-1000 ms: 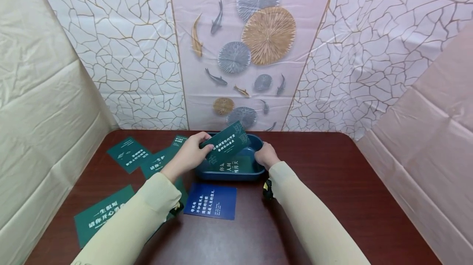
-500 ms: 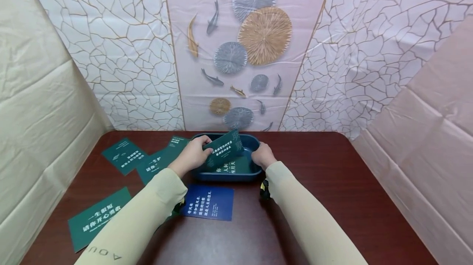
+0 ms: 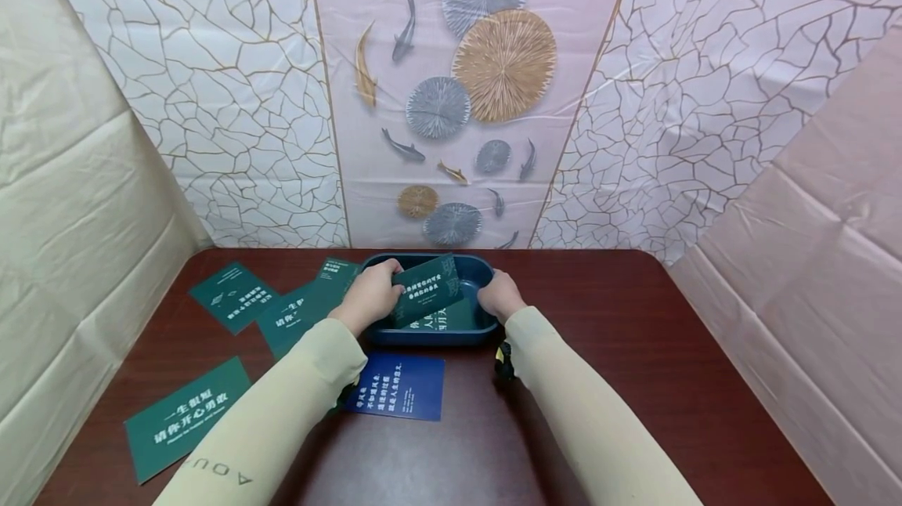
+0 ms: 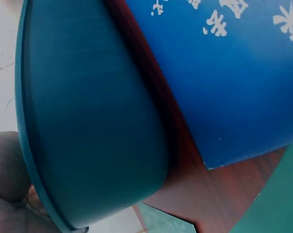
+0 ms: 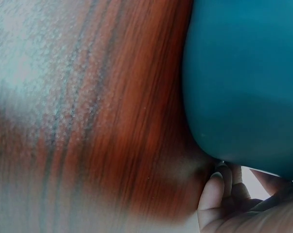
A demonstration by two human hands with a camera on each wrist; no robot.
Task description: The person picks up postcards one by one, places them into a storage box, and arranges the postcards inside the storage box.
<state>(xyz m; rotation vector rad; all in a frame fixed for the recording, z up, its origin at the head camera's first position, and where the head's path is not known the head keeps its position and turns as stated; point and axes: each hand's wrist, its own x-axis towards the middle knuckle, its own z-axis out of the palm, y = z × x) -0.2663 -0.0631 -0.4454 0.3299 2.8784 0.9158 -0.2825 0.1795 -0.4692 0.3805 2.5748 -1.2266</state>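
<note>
My left hand (image 3: pixel 372 293) pinches a dark green card (image 3: pixel 426 288) with white writing, tilted over the left part of a blue oblong tray (image 3: pixel 416 340). Beneath it, another green card (image 3: pixel 456 319) lies in the tray, partly covered. At the tray's right end, my right hand (image 3: pixel 502 296) grips the rim. In the right wrist view, its fingers (image 5: pixel 214 191) curl against the outside of the tray (image 5: pixel 243 87). The left wrist view shows the tray's outer wall (image 4: pixel 93 121) and part of my left hand (image 4: pixel 10 179) beyond the rim; the held card is hidden there.
A blue card (image 3: pixel 405 387) lies in front of the tray, partly under my left sleeve. Several green cards are spread at the left, including one near the front (image 3: pixel 185 418) and one farther back (image 3: pixel 235 296). A patterned cloth (image 3: pixel 437 177) hangs behind the wooden table (image 3: pixel 599 349).
The held green card has come down toward the tray and lies at a flatter tilt. My right hand stays on the tray's right end. The head view has shifted slightly.
</note>
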